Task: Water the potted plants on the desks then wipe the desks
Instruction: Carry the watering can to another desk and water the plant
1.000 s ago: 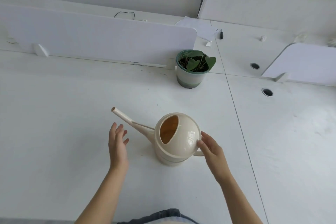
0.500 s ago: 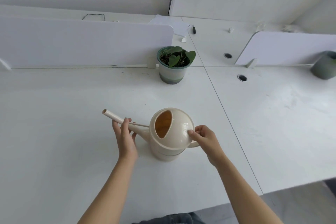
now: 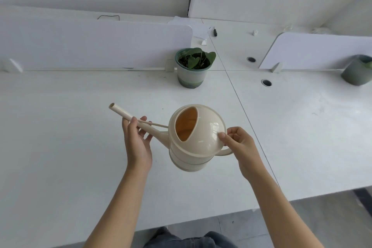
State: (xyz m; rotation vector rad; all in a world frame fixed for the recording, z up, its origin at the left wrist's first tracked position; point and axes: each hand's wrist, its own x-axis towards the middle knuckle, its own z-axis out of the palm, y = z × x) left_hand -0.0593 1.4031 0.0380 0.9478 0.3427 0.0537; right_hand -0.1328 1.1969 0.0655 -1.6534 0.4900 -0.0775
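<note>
A cream watering can (image 3: 198, 139) hangs above the white desk (image 3: 60, 127), its long spout pointing up and left. My right hand (image 3: 239, 147) grips the can's handle, thumb on the dome. My left hand (image 3: 137, 141) holds the spout from below, thumb over its top. A potted plant (image 3: 193, 67) with heart-shaped green leaves stands at the back, beside the end of the white divider (image 3: 96, 46). A second grey-green pot (image 3: 357, 71) sits at the far right edge, partly cut off.
Two round cable holes (image 3: 266, 82) lie in the right-hand desk. Another divider (image 3: 322, 50) stands at the back right. Papers and a small dark pen (image 3: 215, 32) lie on the far desk. The desk's front edge runs near my knees, with floor at the lower right.
The can has risen off the desk. My right hand closed on the handle and my left hand moved from beside the spout to hold it. The view shifted right, showing the second pot.
</note>
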